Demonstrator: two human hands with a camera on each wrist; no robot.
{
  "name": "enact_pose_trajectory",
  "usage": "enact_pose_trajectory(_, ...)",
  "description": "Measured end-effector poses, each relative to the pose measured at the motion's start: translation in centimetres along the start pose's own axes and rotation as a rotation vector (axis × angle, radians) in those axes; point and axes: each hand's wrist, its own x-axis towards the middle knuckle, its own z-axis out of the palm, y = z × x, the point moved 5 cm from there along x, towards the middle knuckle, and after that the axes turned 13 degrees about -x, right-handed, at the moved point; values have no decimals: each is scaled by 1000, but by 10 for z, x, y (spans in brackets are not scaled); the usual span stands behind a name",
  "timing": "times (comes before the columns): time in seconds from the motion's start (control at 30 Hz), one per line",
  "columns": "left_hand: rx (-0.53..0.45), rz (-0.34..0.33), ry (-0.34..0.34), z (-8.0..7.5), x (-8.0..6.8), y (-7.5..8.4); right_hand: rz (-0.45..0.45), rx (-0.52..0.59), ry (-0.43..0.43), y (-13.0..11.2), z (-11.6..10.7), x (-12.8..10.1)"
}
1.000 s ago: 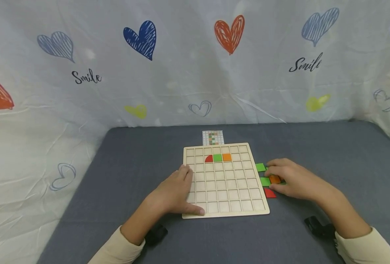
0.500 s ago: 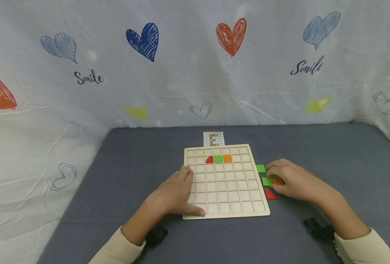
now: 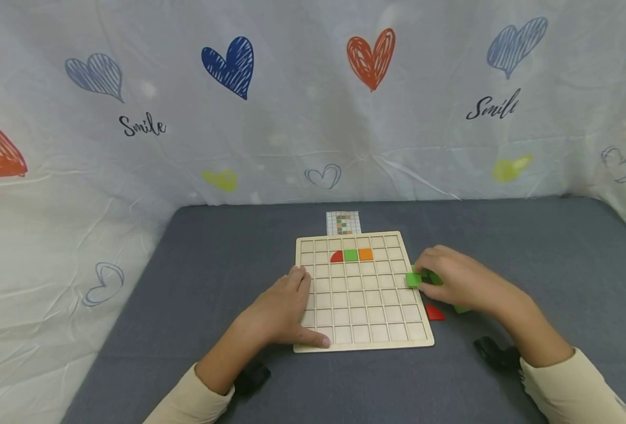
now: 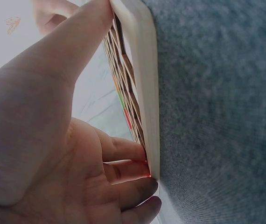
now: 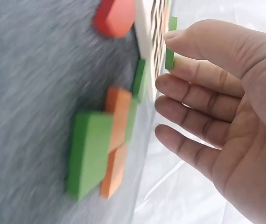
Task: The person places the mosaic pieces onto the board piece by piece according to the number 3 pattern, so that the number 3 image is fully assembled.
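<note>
CHANGE: R hand (image 3: 458, 282), which lay on the loose pcs beside the board (image 3: 363, 344) a moment ago, is now up and moved toward the board's R edge, w/ a green tile (image 3: 413, 280) pinched at thumb and forefinger. Tile sits over the R edge, about mid-height, not yet in a cell. Judged: pick done, placement next.

BOARD: wooden grid, flat on grey table (image 3: 212, 265). Row 2 filled w/ red quarter (image 3: 336, 257), green sq (image 3: 350, 255), orange sq (image 3: 365, 254); other cells empty. Pattern card (image 3: 343, 222) just behind far edge.

L HAND (image 3: 283, 306): flat, fingers straight, pressing board's L side near front corner; thumb along front edge. Holds nothing. Position same as before.

R HAND pose: palm down, wrist low over table, forearm coming in from front R; remaining fingers loosely curled. Wrist view shows the tile (image 5: 170, 43) held at the fingertips (image 5: 179, 37), next to board edge.

LOOSE PCS: R of board – red pc (image 3: 433, 312) on table; in wrist view, green (image 5: 90, 154) and orange (image 5: 116, 140) tiles overlapping. Mostly hidden under hand in head view.
</note>
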Motion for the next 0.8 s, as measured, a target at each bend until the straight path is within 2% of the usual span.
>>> enact_pose_trajectory(0.33, -6, -1, 4, 3, 0, -3, -42, 15, -55, -18, 4, 27)
enact_pose_trajectory(0.6, 10, -3, -7, 3, 0, -3, -137, 14, -42, -33, 8, 50)
enact_pose_trajectory(0.8, 7, -9, -6, 3, 0, -3, -145, 39, -53, -41, 10, 64)
